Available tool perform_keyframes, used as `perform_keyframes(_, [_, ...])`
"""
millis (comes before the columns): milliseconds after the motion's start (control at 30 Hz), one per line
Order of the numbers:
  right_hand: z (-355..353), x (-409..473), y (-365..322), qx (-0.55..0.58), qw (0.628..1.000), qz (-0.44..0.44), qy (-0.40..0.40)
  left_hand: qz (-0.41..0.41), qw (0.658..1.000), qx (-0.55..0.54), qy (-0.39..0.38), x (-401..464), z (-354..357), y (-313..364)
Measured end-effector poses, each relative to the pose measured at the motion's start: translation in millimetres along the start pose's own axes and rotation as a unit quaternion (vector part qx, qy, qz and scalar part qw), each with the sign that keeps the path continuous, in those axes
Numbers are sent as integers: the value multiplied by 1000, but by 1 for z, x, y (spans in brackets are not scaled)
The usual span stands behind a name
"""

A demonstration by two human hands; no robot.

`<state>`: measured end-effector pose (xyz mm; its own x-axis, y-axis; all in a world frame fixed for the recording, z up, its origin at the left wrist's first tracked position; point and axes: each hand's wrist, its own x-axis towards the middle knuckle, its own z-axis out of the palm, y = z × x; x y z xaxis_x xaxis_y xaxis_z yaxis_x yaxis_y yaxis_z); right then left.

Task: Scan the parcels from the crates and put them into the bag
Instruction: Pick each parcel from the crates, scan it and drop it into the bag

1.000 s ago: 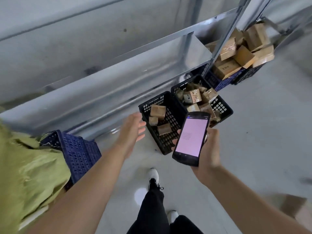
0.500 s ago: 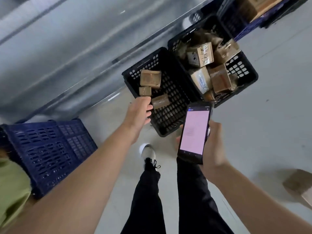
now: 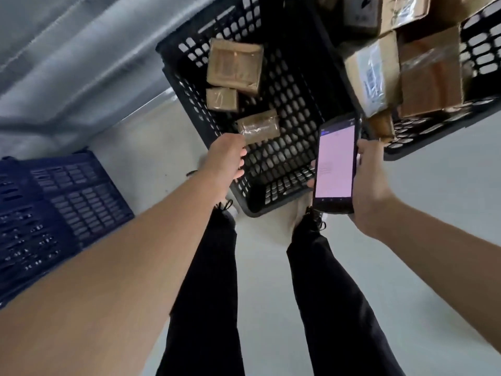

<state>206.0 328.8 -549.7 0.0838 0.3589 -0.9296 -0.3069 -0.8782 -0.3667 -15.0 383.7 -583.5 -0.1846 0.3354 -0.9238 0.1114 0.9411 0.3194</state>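
Head view: looking straight down now, black crate [image 3: 284, 164] much larger in frame than half a second ago, shelving nearly out of sight.
Change: left hand [image 3: 226, 161] has gone from the crate's near rim down inside it, reaching the flat parcel [image 3: 259, 126]; a second ago it was out over the floor, fingers spread.
Left hand pose: arm stretched forward, back of hand up, fingers bent downward at the parcel's near edge; touching it, but whether it grips is hidden by the hand itself.
Right hand [image 3: 371, 183]: same as before, wrapped round the scanner [image 3: 336, 164], pink screen facing up, held over the crate's right edge.
Parcels: two more lie in the black crate beyond the flat one, a small box [image 3: 221, 99] and a bigger box [image 3: 235, 65] just behind it.
Second crate [image 3: 479, 50]: top right, piled with parcels.
Blue crate [image 3: 54, 202]: on the floor, left.
Legs: black trousers, feet at the crate's near wall.
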Motion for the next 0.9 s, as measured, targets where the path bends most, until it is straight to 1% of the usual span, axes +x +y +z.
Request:
perform_keyframes(133, [9, 59, 15, -17, 1000, 17, 12, 53, 996, 68, 11, 59, 17, -17])
perform_keyframes(233, [20, 101, 28, -33, 999, 21, 20, 84, 993, 88, 2, 104, 26, -27])
perform_keyframes(300, [28, 127, 37, -42, 999, 18, 22, 108, 989, 99, 12, 135, 31, -32])
perform_keyframes(333, [32, 139, 41, -49, 998, 13, 24, 129, 984, 122, 23, 151, 33, -34])
perform_keyframes(367, [34, 151, 45, -54, 998, 7, 27, 153, 976, 150, 32, 167, 36, -36])
perform_keyframes(433, [39, 176, 51, -52, 998, 3, 38, 188, 950, 245, 39, 200, 40, -41])
perform_keyframes(533, [42, 207, 60, -49, 997, 7, 54, 190, 890, 413, 18, 236, 46, -48])
perform_keyframes(600, [42, 222, 64, -46, 997, 13, 61, 202, 868, 454, 25, 250, 52, -53])
perform_keyframes(667, [40, 232, 67, -36, 997, 18, 71, 241, 857, 452, 55, 257, 54, -51])
perform_keyframes(700, [40, 235, 67, -30, 996, 19, 76, 253, 855, 449, 66, 260, 54, -49])
perform_keyframes(767, [40, 234, 66, -29, 996, 20, 79, 239, 858, 450, 63, 254, 53, -43])
perform_keyframes(833, [40, 225, 63, -31, 996, 26, 77, 212, 877, 428, 50, 241, 50, -38])
perform_keyframes(900, [39, 206, 57, -27, 996, 35, 72, 177, 908, 378, 35, 222, 45, -34])
